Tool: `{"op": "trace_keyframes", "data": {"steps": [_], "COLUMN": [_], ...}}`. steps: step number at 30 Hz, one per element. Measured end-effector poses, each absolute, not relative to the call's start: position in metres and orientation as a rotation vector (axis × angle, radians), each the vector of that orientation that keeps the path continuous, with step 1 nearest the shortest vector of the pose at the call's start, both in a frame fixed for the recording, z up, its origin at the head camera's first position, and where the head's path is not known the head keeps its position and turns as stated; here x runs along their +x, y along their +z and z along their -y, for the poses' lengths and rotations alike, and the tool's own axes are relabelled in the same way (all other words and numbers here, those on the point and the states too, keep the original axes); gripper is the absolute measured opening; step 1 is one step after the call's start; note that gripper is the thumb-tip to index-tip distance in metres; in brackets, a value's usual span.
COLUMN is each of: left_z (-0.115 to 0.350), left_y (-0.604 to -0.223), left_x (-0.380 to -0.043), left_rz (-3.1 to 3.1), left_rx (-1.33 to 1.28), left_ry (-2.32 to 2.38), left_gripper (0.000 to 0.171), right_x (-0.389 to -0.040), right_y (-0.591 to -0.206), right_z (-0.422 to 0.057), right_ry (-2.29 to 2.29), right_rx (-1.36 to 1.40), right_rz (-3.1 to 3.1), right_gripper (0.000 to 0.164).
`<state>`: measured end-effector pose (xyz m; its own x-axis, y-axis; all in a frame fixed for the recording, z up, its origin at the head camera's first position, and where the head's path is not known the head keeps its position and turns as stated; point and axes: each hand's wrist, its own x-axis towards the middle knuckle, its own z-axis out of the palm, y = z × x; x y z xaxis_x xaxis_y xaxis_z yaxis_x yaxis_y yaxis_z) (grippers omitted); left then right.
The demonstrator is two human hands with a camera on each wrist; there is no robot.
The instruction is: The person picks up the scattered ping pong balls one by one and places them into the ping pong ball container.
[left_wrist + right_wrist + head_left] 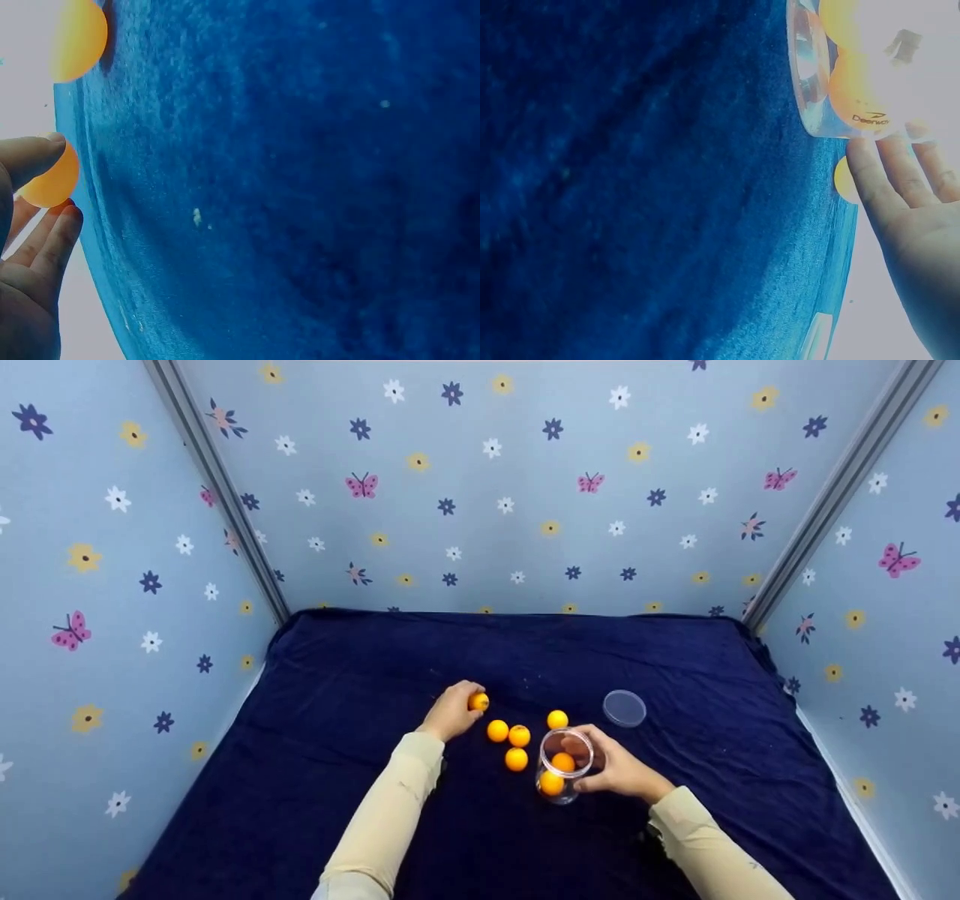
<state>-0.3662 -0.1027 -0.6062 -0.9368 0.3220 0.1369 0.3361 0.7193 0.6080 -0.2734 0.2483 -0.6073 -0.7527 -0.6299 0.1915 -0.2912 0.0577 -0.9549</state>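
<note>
On the dark blue cloth (315, 750), the left hand (452, 711) pinches one orange ball, the held ball (480, 702): the thumb bears on one side and the fingertips on the other. Whether the held ball touches the cloth cannot be told. The right hand (611, 765) grips the clear jar (568, 797) from the right, with thumb and fingers set around its wall, close to the rim. The mouth of the clear jar faces upward and is uncovered. Two orange balls, the inside balls (552, 784), are contained in the clear jar; in the right wrist view, one of them bears dark lettering, only partly legible. Three loose balls (516, 759) form a close group on the cloth between the hands, near the held ball and to the left of the clear jar. One single ball (557, 720) lies just beyond the rim, on the far side of the clear jar. The round transparent lid (625, 708) lies flat on the cloth, beyond the right hand and apart from the clear jar. Cream sleeves (401, 784) cover both forearms. Behind and to the sides, light blue walls (450, 525) carry printed flowers and butterflies; a grey metal post (225, 487) runs along each rear corner.
</note>
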Motion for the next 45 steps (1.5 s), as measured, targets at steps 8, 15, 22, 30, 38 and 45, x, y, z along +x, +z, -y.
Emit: {"op": "trace_keyframes", "data": {"steps": [8,15,22,30,38,45], "left_z": [0.105,0.102,0.102,0.105,0.109,0.110], "left_y": [-0.592,-0.583,-0.577,-0.563,-0.557,-0.549], "left_x": [-0.360,-0.356,-0.351,-0.346,-0.342,-0.339], "left_rz": [2.886,2.862,2.885,2.856,2.835,2.810], "left_rx": [-0.577,-0.633,-0.660,-0.712,-0.756,-0.794], "left_ry": [-1.084,-1.115,-1.126,-1.192,-1.164,-1.196], "left_gripper": [0.042,0.042,0.041,0.043,0.042,0.042], "right_x": [-0.275,-0.274,-0.273,-0.273,-0.273,-0.273], "right_y": [-0.609,-0.607,-0.608,-0.607,-0.607,-0.607], "right_z": [-0.245,-0.248,-0.248,-0.247,-0.247,-0.245], "right_ry": [-1.740,-1.733,-1.742,-1.763,-1.745,-1.749], "right_rx": [-0.937,-0.910,-0.931,-0.963,-0.956,-0.959], "right_rz": [-2.050,-2.058,-2.043,-2.029,-2.057,-2.089], "right_gripper": [0.079,0.082,0.081,0.083,0.085,0.085]}}
